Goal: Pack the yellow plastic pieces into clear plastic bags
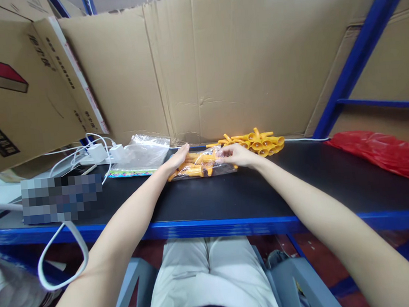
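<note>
A clear plastic bag point(221, 169) with several orange-yellow plastic pieces point(192, 170) inside lies on the black tabletop in front of me. The pieces look like small pipes with cup-shaped ends. My left hand point(179, 159) grips the bag's left end, thumb on top and the other fingers mostly hidden. At the right end, my right hand point(239, 155) has its fingers curled together on the plastic. Just behind the right hand sits a pile of loose yellow pipe-shaped pieces point(266, 143), their open cups facing me.
Flat clear bags point(143, 151) lie left of my hands. White chargers and cables point(97, 153) are further left, near a blurred-out patch. A red plastic bag point(379, 152) rests at the right. Cardboard point(254, 63) walls the back; a blue rim point(225, 226) edges the table.
</note>
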{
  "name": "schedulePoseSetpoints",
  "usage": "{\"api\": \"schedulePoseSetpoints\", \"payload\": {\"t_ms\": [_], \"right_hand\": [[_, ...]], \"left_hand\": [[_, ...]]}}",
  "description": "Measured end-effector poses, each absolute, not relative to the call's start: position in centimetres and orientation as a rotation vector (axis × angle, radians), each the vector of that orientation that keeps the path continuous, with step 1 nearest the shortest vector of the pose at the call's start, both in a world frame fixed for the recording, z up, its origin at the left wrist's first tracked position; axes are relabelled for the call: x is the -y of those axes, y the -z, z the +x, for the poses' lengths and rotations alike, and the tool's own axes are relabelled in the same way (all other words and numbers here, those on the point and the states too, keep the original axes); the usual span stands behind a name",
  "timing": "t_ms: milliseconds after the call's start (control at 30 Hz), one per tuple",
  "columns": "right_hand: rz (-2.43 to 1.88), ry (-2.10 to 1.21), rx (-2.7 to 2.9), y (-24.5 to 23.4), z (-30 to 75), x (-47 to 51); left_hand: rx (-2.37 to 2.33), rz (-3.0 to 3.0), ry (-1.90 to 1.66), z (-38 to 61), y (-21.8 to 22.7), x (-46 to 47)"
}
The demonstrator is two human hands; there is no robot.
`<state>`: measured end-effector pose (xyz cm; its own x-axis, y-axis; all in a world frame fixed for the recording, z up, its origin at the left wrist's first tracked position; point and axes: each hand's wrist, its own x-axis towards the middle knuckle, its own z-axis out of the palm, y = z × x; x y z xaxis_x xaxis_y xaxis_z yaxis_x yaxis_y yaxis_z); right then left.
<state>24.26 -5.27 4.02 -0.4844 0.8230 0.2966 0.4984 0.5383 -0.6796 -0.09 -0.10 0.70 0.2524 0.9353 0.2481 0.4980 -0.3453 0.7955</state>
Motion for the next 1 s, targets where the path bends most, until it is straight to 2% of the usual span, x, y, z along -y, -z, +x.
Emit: {"api": "schedulePoseSetpoints", "payload": {"t_ms": [400, 633, 767, 867, 1000], "right_hand": [[-0.857, -0.797, 2.207, -3.4, 23.1, 5.7], [-0.912, -0.506, 2.213, -3.0, 22.5, 5.7], [-0.888, -0.537, 2.218, -3.3, 22.4, 5.8], [-0.968, -0.517, 2.164, -3.8, 22.8, 5.6], [-1.303, -0.373, 2.054, -4.4, 23.4, 5.6]], "left_hand": [[-1.234, 1.814, -1.013, 0.6, -1.4, 1.0], [-1.280, 1.947, -0.945, 1.0, -2.3, 2.3], [-1.342, 2.067, -0.872, 1.1, -2.7, 3.1], [-1.359, 2.107, -0.822, 1.0, -2.9, 3.0], [-1.361, 2.131, -0.792, 0.9, -3.0, 2.9]]}}
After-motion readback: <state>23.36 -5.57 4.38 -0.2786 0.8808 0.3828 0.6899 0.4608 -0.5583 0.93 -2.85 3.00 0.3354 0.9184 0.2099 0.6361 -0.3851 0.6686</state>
